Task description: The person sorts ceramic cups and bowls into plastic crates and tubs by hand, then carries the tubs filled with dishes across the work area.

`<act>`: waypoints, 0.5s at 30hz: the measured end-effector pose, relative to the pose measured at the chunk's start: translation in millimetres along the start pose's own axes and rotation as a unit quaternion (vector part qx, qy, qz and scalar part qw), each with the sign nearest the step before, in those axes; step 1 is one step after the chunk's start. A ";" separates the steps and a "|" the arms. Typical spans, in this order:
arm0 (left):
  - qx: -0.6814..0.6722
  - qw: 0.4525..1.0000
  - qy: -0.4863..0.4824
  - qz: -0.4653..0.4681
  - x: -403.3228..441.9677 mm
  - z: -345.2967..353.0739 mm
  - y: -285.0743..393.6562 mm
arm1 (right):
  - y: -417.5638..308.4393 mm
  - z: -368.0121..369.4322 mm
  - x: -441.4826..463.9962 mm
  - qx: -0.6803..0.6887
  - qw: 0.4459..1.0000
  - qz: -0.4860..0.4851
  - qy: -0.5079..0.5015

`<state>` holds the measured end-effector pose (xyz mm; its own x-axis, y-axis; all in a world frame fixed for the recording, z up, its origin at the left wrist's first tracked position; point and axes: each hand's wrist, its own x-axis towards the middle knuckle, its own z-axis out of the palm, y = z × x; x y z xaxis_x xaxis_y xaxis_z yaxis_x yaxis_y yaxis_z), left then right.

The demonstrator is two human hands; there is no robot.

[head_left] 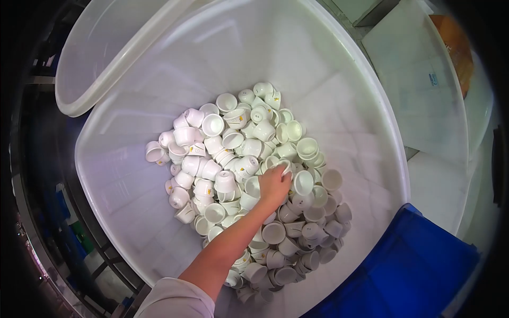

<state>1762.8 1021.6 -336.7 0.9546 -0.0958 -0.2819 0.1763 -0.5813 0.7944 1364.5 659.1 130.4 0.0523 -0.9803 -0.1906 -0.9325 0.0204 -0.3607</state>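
Observation:
My left hand (274, 186) reaches down into a large white plastic tub (366, 127), its arm coming in from the lower left. The fingers are closed on the rim of a small white cup (287, 165) near the middle of a heap of similar cups. Around the hand lie many loose white cups (214, 213), upright, tilted or upside down, some with a small yellow print. A wide-mouthed cup (303, 183) lies just right of the hand. My right hand is out of view.
A second white tub (101, 58) adjoins at the upper left. On the lower right is a blue plastic container or sheet (408, 270). Another pale tub (424, 79) with something orange-brown (455, 50) stands at the right. Dark metal racking (101, 265) runs along the left.

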 end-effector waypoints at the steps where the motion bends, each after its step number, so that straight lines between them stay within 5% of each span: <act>1: 0.010 1.000 -0.017 -0.008 -18.6 -21.6 1.3 | 0.4 -7.5 -7.3 0.004 1.000 -0.003 -0.002; 4: 0.095 0.993 -0.054 0.035 -72.5 -82.6 -14.8 | 2.0 -25.0 -26.3 0.016 1.000 -0.012 -0.005; 7: 0.008 0.990 -0.075 -0.116 -77.5 -139.3 -17.8 | 1.6 -35.6 -43.7 0.019 1.000 -0.016 -0.007; 11: 0.189 0.979 0.013 0.070 19.5 -177.5 -46.1 | 3.5 -30.1 -50.3 0.013 1.000 -0.015 0.013; 15: 0.449 0.881 -0.070 0.130 153.5 -190.4 -54.1 | 2.7 -17.6 -43.7 0.001 0.999 -0.009 0.031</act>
<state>1945.4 1192.2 -320.5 0.8848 -0.3819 -0.2671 -0.3646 -0.9242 0.1137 1353.4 698.5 153.8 0.0468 -0.9909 -0.1265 -0.9309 0.0027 -0.3653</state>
